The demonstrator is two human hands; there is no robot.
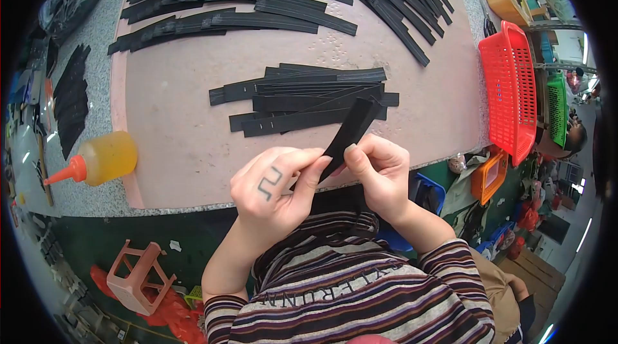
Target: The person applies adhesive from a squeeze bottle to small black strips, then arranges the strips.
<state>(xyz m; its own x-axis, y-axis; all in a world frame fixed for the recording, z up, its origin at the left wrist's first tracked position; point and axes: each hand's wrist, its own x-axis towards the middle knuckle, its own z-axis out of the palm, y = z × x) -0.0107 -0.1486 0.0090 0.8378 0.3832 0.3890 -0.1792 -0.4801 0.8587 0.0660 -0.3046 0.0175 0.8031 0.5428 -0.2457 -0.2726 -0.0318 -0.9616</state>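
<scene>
Between my two hands is a black strip, tilted up and away over the near edge of the pink work mat. My left hand pinches its lower part between thumb and fingers. From the other side, my right hand grips the same strip, its thumb pressed on the edge. Just beyond them lies a loose pile of black strips, some with small pale marks. Farther back, overlapping rows of black strips fan out at the left, and another fanned group lies at the right.
A bottle of yellow liquid with a red nozzle lies at the mat's left edge. Dark strips are stacked beyond it. A red plastic basket stands at the right edge. Below left is a pink stool; an orange basket sits lower right.
</scene>
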